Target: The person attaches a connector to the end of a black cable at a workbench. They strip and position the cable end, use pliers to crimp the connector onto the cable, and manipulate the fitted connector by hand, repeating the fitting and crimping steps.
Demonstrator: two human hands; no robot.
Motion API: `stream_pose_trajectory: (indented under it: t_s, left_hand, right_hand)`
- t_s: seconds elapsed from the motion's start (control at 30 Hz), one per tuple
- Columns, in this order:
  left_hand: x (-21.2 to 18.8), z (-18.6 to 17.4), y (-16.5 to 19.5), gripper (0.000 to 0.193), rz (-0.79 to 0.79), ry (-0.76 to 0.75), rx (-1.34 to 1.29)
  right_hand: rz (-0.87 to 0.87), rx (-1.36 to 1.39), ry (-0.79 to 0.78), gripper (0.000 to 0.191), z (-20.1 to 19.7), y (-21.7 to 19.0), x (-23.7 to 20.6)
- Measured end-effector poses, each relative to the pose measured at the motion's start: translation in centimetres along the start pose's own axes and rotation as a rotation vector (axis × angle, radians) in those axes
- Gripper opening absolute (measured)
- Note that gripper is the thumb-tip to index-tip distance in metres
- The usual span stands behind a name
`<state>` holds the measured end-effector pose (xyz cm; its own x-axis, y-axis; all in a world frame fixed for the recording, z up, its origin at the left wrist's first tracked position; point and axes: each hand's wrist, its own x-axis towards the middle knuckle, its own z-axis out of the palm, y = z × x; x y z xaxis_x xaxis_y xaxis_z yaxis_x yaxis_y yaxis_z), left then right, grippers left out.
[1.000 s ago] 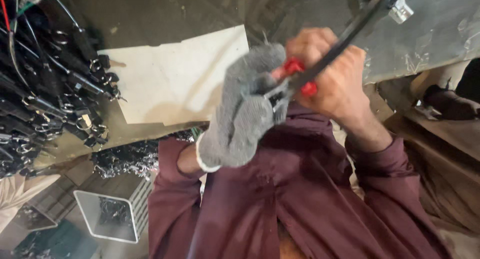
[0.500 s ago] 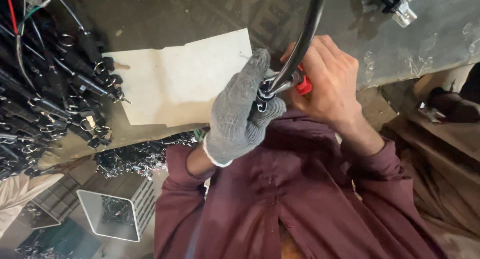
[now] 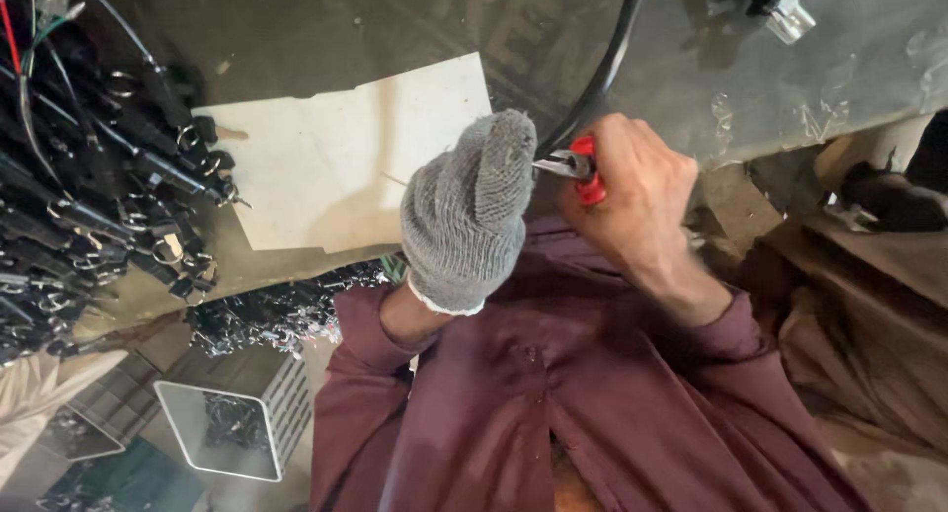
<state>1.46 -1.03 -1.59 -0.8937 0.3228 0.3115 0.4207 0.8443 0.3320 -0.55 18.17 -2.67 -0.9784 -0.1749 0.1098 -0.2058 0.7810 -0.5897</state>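
My left hand (image 3: 472, 208) wears a grey knit glove and is closed around the near end of a black cable (image 3: 604, 70) that runs up and away over the bench. My bare right hand (image 3: 632, 196) grips red-handled pliers (image 3: 573, 164) whose metal jaws point left and meet the cable end right at the glove. Both hands are held close together above my dark red shirt. The cable end itself is hidden by the glove.
A pale sheet of card (image 3: 326, 161) lies on the dark bench (image 3: 810, 78). A heap of black cables with metal rings (image 3: 89, 196) fills the left. A white connector (image 3: 785, 13) lies far right. A white bin of metal parts (image 3: 232, 428) stands below left.
The cable has swung from slanting right to nearly upright. My gloved hand has turned its back to the camera, and the pliers now lie level with jaws pointing left.
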Motion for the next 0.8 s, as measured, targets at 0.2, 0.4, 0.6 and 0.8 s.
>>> stream_pose_trajectory:
  t_s: [0.2,0.4,0.6,0.8]
  left_hand:
    - [1.7,-0.8,0.0,0.056,0.117,0.083,0.237]
    - [3.4,-4.3,-0.1,0.073,-0.182,-0.308,-0.703]
    - [3.5,-5.4,-0.3,0.059,-0.371,-0.535,-1.346]
    - [4.4,-6.1,0.4,0.065,-0.341,-0.377,-0.977]
  right_hand:
    - [-0.092,0.212,0.030,0.039,0.1,-0.7,0.1]
    - [-0.073,0.124,0.057,0.031,1.1,0.3,1.8]
    - [-0.465,0.372,0.116,0.048,3.1,3.0,4.6]
    - [-0.321,0.310,0.017,0.037,1.8,2.2,3.8]
